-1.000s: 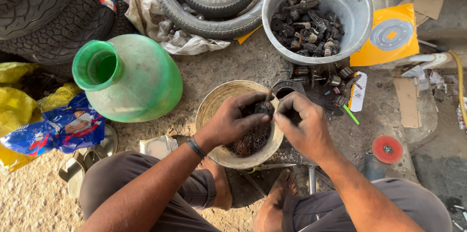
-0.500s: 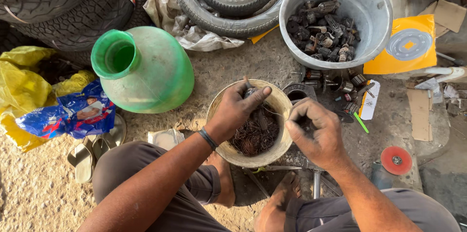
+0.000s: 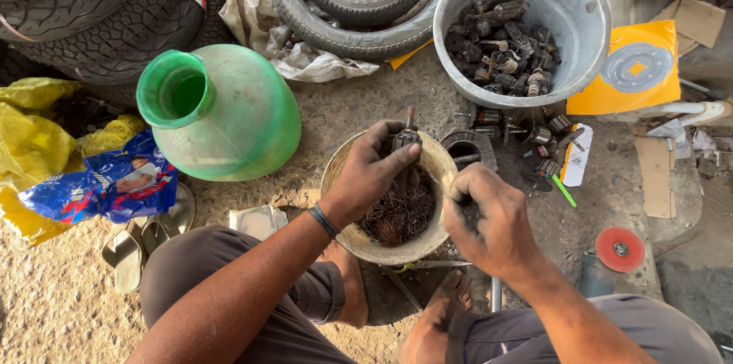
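Two hands work over a round tan bowl (image 3: pixel 435 158) of copper wire.

The left hand (image 3: pixel 372 171) pinches a dark metal motor part (image 3: pixel 408 137) above the bowl; the right hand (image 3: pixel 489 215), just beside, is curled closed, content not visible.

Bare forearms, dark braided band on left wrist, grey-brown trousers, bare feet, grimy fingers (image 3: pixel 385 152)
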